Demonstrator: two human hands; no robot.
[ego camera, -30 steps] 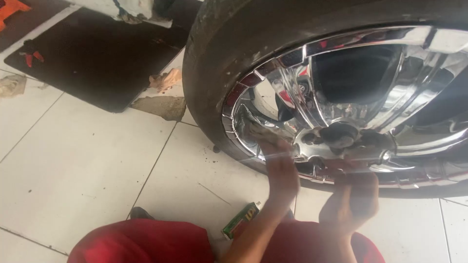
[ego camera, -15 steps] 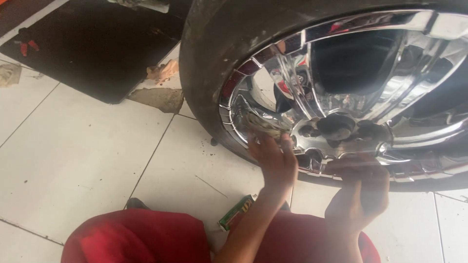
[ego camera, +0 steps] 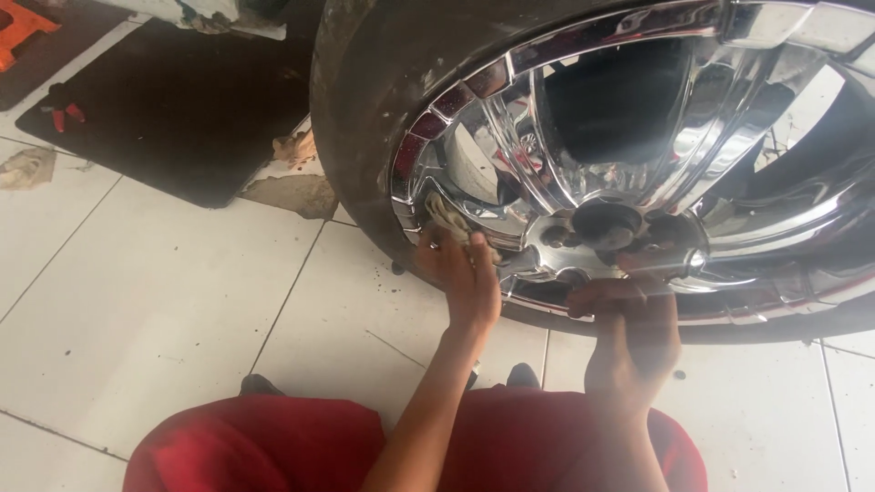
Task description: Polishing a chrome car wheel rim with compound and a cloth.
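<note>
Chrome wheel (ego camera: 638, 137): mirror-bright spokes, dark tyre (ego camera: 365, 118). Our left hand (ego camera: 460, 273) presses a pale cloth (ego camera: 447, 219) against its rim; our right hand (ego camera: 633, 337) curls closed on the lower edge.

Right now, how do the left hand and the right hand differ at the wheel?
The left hand presses a pale cloth against the chrome wheel near its rim; the right hand holds no cloth and rests lower, under the hub. Both touch the wheel's lower part.
</note>
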